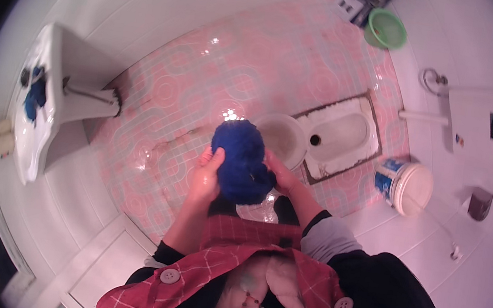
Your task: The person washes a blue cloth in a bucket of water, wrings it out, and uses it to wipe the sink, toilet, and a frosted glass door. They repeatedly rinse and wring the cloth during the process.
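Observation:
A bundled blue cloth (241, 162), fuzzy and apparently wet, is held between my two hands in front of my lap. My left hand (207, 174) grips its left side, the thumb lying over the fabric. On the other side my right hand (282, 176) has hold of its edge, the fingers partly hidden behind the bundle. Beyond the cloth stands a pale round basin (293, 142), partly covered by the cloth and my right hand. What lies inside the basin is hard to make out.
A white squat toilet (342, 134) is set into the pink patterned floor (242, 78), right of the basin. A white bucket (410, 189) stands at the right wall. One green bucket (386, 30) is in the far corner. At left is a pedestal sink (35, 145) with dark blue cloths (37, 96).

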`<state>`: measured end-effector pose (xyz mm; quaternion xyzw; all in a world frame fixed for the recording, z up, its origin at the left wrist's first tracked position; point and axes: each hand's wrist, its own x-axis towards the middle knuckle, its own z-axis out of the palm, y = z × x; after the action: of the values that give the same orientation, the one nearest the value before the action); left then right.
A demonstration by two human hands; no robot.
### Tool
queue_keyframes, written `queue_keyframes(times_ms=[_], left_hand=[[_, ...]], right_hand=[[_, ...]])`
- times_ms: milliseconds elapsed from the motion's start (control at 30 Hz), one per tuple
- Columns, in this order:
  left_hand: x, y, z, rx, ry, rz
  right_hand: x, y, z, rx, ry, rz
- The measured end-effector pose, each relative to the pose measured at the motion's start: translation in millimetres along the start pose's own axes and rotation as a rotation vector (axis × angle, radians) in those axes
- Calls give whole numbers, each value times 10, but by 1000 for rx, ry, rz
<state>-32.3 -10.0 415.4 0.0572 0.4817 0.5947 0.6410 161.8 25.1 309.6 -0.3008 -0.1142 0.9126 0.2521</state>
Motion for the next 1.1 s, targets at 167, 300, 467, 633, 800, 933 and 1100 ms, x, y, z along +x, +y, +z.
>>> queue_keyframes(times_ms=[167, 300, 467, 633, 800, 933, 1100], left_hand=[[769, -1130, -110, 132, 30, 79], [1496, -2114, -707, 767, 207, -194], [1683, -2739, -1341, 1043, -47, -560], [1754, -2837, -1653, 817, 39, -721], [1967, -2903, -1576, 694, -2, -461], [1999, -2810, -1485, 809, 54, -645], [2082, -2854, -1470, 455, 184, -646]], right_hand=[[-141, 69, -1140, -498, 464, -4], [385, 455, -2269, -1015, 954, -143], [984, 936, -3151, -1465, 896, -179], [1472, 1346, -3317, -2013, 741, 7], [1961, 1568, -3659, -2065, 431, 530], [2052, 1352, -3950, -1866, 984, -14], [1731, 1058, -3469, -1161, 944, -337]])
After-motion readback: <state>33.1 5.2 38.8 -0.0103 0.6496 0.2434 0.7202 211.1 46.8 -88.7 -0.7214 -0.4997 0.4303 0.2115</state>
